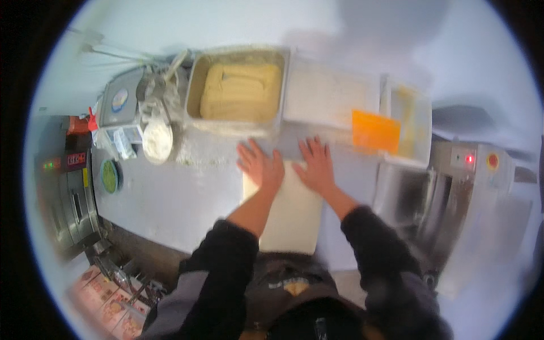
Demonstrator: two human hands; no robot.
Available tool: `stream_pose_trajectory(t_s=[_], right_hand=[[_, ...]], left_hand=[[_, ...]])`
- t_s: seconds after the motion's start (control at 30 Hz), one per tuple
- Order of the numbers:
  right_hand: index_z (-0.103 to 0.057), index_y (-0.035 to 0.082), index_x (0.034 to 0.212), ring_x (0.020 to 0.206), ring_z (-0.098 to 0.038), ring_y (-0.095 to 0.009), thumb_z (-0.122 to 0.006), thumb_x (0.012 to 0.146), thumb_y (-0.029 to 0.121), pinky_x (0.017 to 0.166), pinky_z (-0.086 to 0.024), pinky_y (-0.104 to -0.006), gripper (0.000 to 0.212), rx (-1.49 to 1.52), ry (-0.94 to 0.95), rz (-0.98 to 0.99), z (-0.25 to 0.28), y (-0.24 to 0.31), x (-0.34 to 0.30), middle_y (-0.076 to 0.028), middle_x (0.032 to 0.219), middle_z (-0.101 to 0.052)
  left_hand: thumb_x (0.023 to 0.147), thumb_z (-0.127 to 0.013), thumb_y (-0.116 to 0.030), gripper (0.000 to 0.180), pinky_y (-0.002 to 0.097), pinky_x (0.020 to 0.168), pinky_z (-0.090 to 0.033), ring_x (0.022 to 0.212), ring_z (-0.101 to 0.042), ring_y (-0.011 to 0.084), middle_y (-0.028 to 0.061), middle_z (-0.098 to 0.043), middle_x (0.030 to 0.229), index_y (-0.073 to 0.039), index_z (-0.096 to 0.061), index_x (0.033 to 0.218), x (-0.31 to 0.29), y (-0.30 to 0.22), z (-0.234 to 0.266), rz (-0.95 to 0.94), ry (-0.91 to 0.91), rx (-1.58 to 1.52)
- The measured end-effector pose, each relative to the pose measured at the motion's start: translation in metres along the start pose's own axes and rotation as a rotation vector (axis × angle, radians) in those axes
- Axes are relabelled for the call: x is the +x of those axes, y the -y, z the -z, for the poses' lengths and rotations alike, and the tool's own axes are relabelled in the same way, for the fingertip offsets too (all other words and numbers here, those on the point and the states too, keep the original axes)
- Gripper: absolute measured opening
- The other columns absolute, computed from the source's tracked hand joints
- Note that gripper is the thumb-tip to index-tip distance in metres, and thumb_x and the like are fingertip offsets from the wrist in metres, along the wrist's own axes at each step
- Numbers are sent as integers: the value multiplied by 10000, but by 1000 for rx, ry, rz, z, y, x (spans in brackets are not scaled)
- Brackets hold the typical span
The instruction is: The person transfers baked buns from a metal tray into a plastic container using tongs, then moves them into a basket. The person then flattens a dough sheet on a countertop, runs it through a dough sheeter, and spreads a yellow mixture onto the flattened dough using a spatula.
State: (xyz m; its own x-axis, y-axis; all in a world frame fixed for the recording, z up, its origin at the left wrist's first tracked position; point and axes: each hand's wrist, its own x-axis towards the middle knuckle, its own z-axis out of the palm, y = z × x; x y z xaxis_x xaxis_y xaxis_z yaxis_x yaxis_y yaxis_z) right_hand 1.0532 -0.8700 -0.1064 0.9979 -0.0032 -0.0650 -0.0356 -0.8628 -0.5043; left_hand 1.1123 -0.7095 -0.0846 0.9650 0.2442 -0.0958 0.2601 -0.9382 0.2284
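A pale, flat rectangular sheet of dough [290, 218] lies on the metal worktable [170, 198], running from my hands back to the table's near edge. My left hand [263, 167] rests at its far left corner, fingers spread and reaching past the edge of the sheet. At the far right corner my right hand [316, 168] lies in the same way, fingers stretched out. Neither hand holds anything. Just beyond them stands a deep metal pan [192, 93] with a thick yellowish block [241, 93] in it.
Right of the pan are a white container [331, 90], an orange plastic sheet [375, 132] and a clear bin [419, 136]. Far left stand a white bowl of flour [157, 141], a grey-lidded box [122, 99] and a green-filled bowl [109, 175]. Machines [470, 187] flank the table.
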Motion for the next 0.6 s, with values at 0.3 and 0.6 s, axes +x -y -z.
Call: stream_pose_trajectory(t_s=[0.3, 0.6], right_hand=[[-432, 105, 1547, 1487, -335, -409, -541, 1006, 361, 1206, -224, -641, 608, -226, -266, -58, -29, 37, -29, -190, 1544, -439], [-432, 101, 1551, 1511, -301, -407, -535, 1013, 378, 1223, -194, -627, 613, -169, -323, -74, -24, 60, -71, -224, 1574, -392]], left_hand=[[909, -615, -439, 894, 567, 1261, -67, 1581, -125, 386, 282, -179, 1681, -13, -263, 1612, -29, 11, -12, -73, -2, 3], [914, -587, -435, 878, 554, 1272, -23, 1587, -102, 381, 282, -182, 1679, 15, -281, 1603, -87, 58, -5, -349, 10, -87]])
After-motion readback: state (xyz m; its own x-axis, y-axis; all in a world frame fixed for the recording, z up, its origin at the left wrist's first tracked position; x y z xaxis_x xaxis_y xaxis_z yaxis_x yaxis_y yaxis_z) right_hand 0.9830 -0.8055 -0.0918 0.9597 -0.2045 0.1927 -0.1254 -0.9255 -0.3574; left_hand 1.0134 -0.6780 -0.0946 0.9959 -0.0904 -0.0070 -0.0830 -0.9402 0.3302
